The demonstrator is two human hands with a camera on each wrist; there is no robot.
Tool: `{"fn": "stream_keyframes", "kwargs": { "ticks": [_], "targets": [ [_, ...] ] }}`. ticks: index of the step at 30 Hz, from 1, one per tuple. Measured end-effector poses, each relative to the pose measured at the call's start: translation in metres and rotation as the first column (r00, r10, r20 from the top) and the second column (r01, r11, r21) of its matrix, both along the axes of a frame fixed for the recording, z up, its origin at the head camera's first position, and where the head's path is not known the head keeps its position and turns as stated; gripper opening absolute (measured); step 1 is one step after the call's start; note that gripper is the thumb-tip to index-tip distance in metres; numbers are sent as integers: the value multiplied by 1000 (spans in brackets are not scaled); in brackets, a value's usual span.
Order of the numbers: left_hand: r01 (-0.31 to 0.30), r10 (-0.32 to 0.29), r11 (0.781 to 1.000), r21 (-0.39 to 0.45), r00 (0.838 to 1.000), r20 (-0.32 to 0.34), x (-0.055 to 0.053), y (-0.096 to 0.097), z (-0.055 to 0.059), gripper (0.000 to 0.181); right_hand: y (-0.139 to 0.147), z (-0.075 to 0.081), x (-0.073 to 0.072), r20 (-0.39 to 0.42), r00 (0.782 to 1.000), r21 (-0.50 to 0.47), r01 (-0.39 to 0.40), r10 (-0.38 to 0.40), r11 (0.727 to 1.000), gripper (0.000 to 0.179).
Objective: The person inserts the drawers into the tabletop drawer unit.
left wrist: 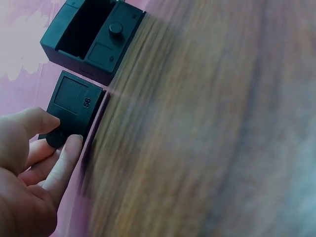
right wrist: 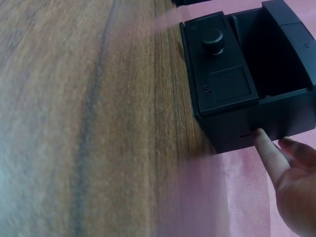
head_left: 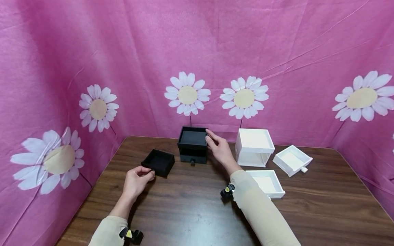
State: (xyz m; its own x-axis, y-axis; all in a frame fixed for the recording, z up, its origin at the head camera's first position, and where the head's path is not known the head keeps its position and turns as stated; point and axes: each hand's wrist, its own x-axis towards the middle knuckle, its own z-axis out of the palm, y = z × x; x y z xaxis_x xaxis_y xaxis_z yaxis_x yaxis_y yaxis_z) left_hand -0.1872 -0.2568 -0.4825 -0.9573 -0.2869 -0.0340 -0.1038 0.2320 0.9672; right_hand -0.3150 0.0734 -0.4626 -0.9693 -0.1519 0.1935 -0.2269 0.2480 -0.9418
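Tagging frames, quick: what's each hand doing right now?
Left hand: closed, holding the separate black drawer by its round knob.
Right hand: open, touching the side of the black drawer cabinet.

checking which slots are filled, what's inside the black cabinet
A drawer with a round knob sits low in the black cabinet; whatever it holds is hidden behind its front. The upper slot shows no drawer; its depths are too dark to see.

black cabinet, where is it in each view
Head: black cabinet just below centre, by the right hand.
Left wrist: cabinet at top left, cut by the top edge.
Right wrist: cabinet at upper right, cut by the right edge.
Shared landmark: round knob on its front.
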Motion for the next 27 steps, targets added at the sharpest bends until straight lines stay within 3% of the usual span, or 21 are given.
{"fn": "stream_keyframes", "kwargs": {
  "ticks": [27],
  "targets": [
    [42, -43, 999, -12, 999, -25, 17, 33, 15, 15, 0, -2, -2, 5, 1000, 10, 4, -4, 1000, 46]
  ]
}}
